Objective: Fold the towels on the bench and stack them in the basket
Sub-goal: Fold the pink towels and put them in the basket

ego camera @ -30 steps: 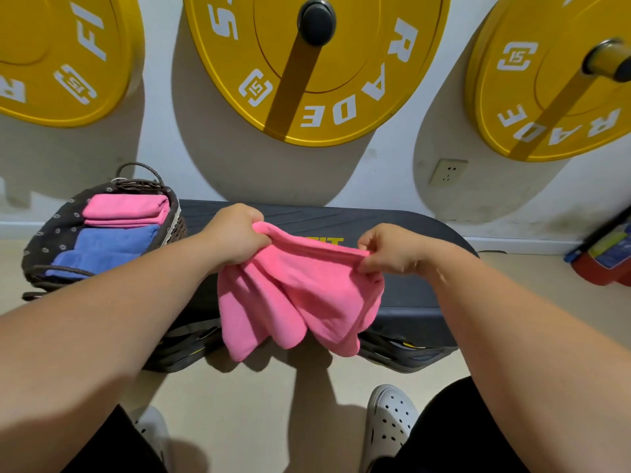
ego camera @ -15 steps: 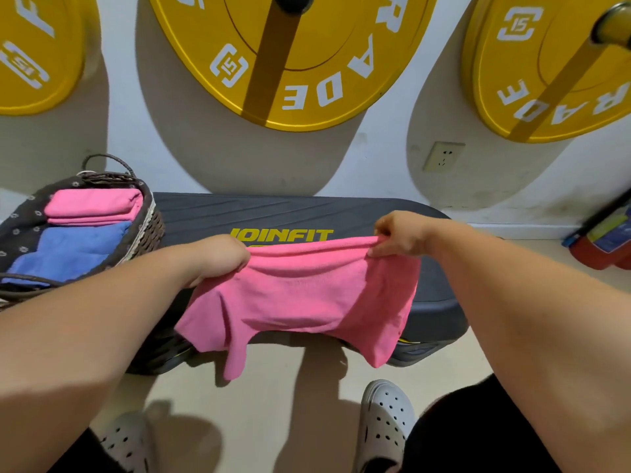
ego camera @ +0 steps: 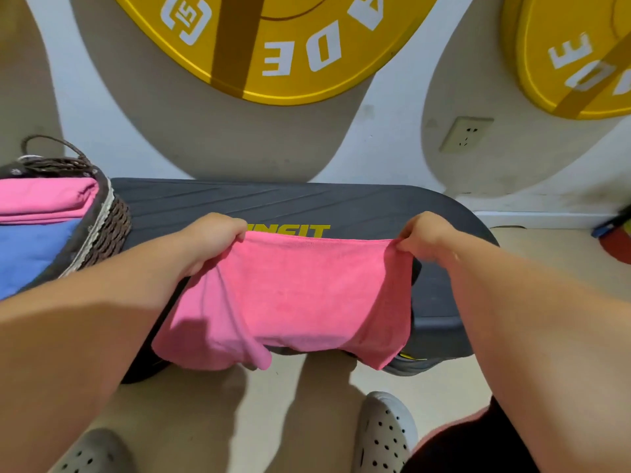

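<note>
A pink towel [ego camera: 293, 298] hangs stretched flat above the near edge of the black bench [ego camera: 273, 203]. My left hand [ego camera: 208, 238] grips its upper left corner. My right hand [ego camera: 426, 233] pinches its upper right corner. The towel's lower edge droops past the bench front toward the floor. At the left end of the bench stands a woven basket [ego camera: 109, 216] holding a folded pink towel [ego camera: 44, 199] and a folded blue towel [ego camera: 30, 247].
Yellow weight plates [ego camera: 273, 46] hang on the white wall behind the bench, with a wall socket [ego camera: 466, 133] to the right. A red object [ego camera: 618, 240] lies on the floor at the far right. My shoes [ego camera: 384, 435] stand below the bench front.
My hands have moved apart, pulling the bunched pink towel out into a taut flat sheet. The view has shifted closer to the bench.
</note>
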